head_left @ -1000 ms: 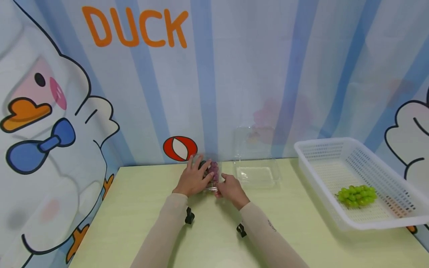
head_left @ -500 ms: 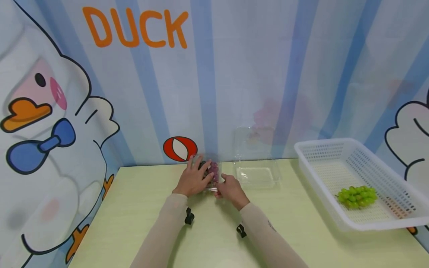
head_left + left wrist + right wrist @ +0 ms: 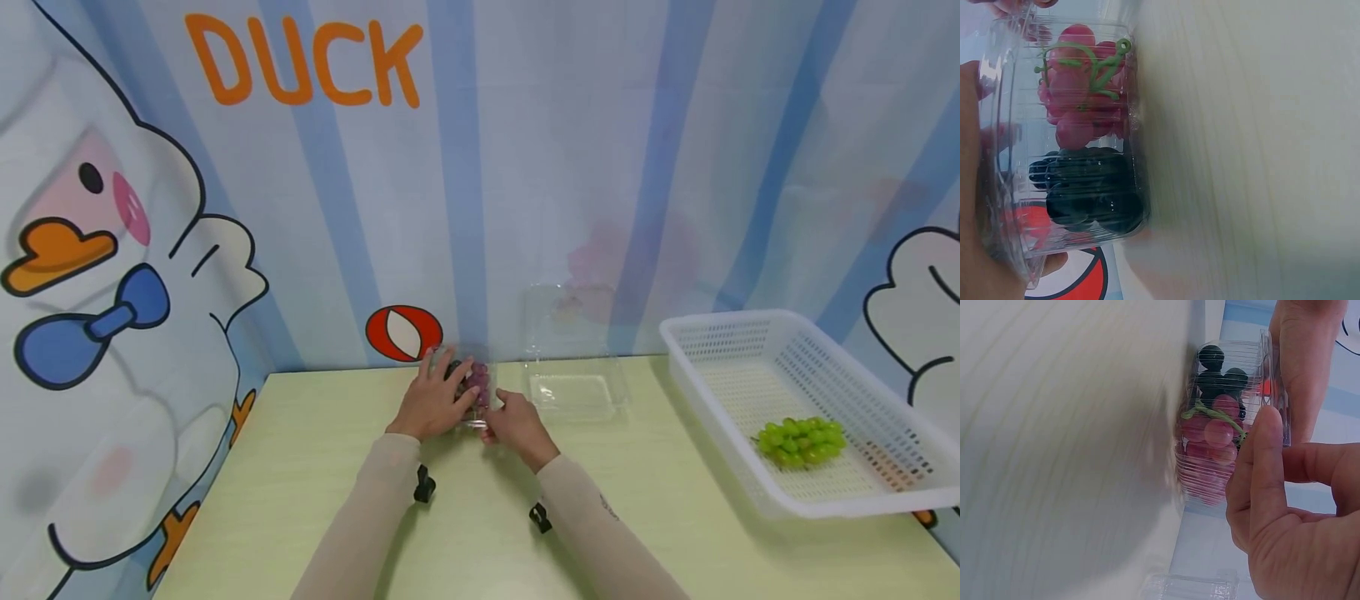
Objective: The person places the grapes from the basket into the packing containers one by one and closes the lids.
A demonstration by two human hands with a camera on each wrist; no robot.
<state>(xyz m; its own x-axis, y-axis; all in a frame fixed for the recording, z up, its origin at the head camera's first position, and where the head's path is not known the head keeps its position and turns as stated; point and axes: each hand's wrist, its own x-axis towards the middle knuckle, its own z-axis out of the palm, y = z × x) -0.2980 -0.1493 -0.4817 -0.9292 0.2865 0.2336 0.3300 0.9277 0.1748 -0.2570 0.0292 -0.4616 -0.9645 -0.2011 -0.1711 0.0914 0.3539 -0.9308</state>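
Note:
A clear plastic clamshell box [image 3: 1079, 240] stands at the back of the table, with its lid down. Inside it lie pinkish-red grapes [image 3: 1072, 90] with a green stem and dark grapes [image 3: 1094, 190]. My left hand [image 3: 431, 402] rests on top of the lid with fingers spread. At the box's near right corner, my right hand [image 3: 519, 423] pinches the rim between thumb and fingers. The right wrist view shows the right thumb [image 3: 1267, 447] lying along the rim. Part of the lid is hidden under the left hand.
An open clear plastic box [image 3: 573, 400] stands just right of the hands, its raised lid [image 3: 570, 321] against the back cloth. Farther right sits a white plastic basket [image 3: 712, 425] holding green grapes [image 3: 801, 442]. A printed duck cloth [image 3: 555, 167] hangs behind the table [image 3: 315, 467].

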